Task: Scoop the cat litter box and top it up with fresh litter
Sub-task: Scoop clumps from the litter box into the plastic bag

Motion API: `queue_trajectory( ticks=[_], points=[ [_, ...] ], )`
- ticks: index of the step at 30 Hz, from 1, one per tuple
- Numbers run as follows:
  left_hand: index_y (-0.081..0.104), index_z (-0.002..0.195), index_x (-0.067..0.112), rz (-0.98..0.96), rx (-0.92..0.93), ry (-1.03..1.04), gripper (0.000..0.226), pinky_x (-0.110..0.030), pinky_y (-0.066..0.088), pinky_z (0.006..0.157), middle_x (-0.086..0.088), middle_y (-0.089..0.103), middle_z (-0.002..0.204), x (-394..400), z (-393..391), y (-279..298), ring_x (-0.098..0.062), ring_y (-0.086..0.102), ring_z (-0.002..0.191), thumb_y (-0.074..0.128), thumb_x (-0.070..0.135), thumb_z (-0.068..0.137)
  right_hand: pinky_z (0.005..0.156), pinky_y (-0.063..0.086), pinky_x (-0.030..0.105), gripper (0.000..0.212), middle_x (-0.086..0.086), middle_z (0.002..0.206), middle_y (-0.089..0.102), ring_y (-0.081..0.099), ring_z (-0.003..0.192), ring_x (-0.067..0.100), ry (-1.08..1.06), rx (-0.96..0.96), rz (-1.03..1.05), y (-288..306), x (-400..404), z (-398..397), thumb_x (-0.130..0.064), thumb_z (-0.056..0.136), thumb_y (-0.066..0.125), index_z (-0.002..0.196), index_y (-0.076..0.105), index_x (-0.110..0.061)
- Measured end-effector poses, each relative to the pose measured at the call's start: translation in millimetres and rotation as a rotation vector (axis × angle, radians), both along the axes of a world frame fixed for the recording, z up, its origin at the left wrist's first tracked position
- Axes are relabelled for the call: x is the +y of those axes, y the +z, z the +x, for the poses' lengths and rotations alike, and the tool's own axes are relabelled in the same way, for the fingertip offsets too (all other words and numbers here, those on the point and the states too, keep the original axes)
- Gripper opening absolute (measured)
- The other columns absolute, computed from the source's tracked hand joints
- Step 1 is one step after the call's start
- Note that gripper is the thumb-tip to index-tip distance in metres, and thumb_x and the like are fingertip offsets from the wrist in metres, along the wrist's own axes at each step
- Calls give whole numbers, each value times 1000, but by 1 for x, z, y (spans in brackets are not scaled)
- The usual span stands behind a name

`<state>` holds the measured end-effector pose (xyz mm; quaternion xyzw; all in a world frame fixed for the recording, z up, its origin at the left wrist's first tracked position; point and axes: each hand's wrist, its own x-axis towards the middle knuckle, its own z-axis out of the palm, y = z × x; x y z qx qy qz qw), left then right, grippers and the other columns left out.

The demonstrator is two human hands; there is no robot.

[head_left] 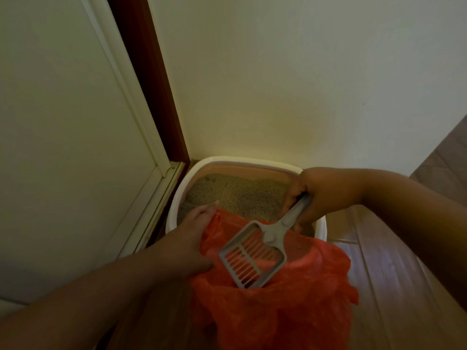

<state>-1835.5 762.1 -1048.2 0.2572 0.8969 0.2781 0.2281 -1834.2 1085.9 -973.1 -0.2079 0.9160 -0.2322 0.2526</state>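
Observation:
A white litter box (177, 198) with a tan inner wall sits in the corner, filled with sandy litter (237, 195). In front of it hangs a red plastic bag (273, 306). My left hand (189, 238) grips the bag's left edge and holds its mouth open. My right hand (313, 193) grips the handle of a grey slotted scoop (252, 258). The scoop's head is tilted down into the bag's mouth, and its slots look empty. The bag hides the box's near edge.
A white door (63, 147) with a dark red frame (151, 84) stands at the left. A pale wall (278, 84) runs behind the box. Wooden floor (379, 261) extends to the right.

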Motion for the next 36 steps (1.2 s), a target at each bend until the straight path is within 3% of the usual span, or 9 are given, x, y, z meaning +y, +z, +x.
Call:
queue_trajectory(
  ticks=[4, 7, 10, 12, 17, 20, 22, 29, 36],
  points=[
    [-6, 158, 42, -12, 20, 11, 124, -12, 49, 90, 22, 6, 156, -1, -2, -1, -4, 36, 136, 84, 25, 76, 84, 57, 30, 31, -19, 97, 74, 69, 88, 3, -44, -57, -33, 1, 13, -2, -25, 73, 88, 102, 78, -34],
    [-7, 158, 40, -25, -2, 19, 125, -21, 51, 98, 23, 6, 157, -2, -2, -2, -8, 34, 139, 85, 25, 75, 89, 55, 42, 29, -4, 102, 76, 70, 94, 19, -138, -94, -173, 1, 35, -5, -16, 75, 86, 100, 80, -28],
    [-7, 159, 40, -39, -20, 26, 123, -15, 53, 85, 22, 8, 156, -5, -2, -5, -9, 39, 134, 83, 24, 77, 94, 51, 52, 30, 19, 106, 72, 64, 99, 42, -342, -131, -445, -15, 56, -10, -16, 75, 86, 104, 78, -15],
    [-5, 159, 39, -50, -19, 26, 119, -8, 50, 78, 20, 9, 156, -7, -3, -7, -7, 41, 130, 82, 24, 79, 87, 49, 49, 32, 30, 109, 65, 59, 91, 40, -499, -115, -515, -34, 58, -15, -20, 75, 84, 106, 76, -13],
    [7, 160, 39, -81, -18, 13, 109, -16, 42, 101, 16, 15, 159, -11, -6, -12, -6, 32, 139, 81, 29, 80, 66, 53, 34, 7, 13, 85, 72, 65, 75, 22, -738, 34, -309, -85, 22, -31, -19, 85, 77, 92, 76, -19],
    [11, 160, 37, -71, -17, 11, 107, -14, 38, 102, 17, 19, 158, -12, -10, -16, -4, 32, 138, 81, 30, 80, 54, 45, 26, 9, 5, 69, 69, 60, 59, 15, -788, 91, -228, -111, -7, -45, -22, 87, 75, 91, 75, -14],
    [12, 160, 37, -57, -29, 24, 107, -16, 39, 106, 18, 19, 157, -13, -13, -19, -3, 32, 139, 82, 30, 79, 56, 49, 30, 14, 10, 70, 71, 63, 62, 21, -803, 103, -173, -128, -24, -57, -25, 89, 73, 91, 74, -11],
    [5, 159, 40, 8, -24, 74, 103, 8, 31, 78, 23, 15, 155, -14, -16, -28, 6, 32, 129, 76, 30, 84, 50, 40, 29, 27, 11, 65, 61, 51, 55, 21, -901, 61, -160, -171, -69, -99, -24, 95, 63, 82, 74, -2],
    [5, 158, 44, 72, -53, 107, 102, 7, 33, 86, 34, 16, 142, -21, -13, -34, 30, 28, 115, 75, 33, 85, 47, 42, 27, 31, 12, 62, 64, 51, 48, 19, -912, -5, -163, -201, -95, -139, -27, 95, 65, 77, 74, -4]
  ],
)
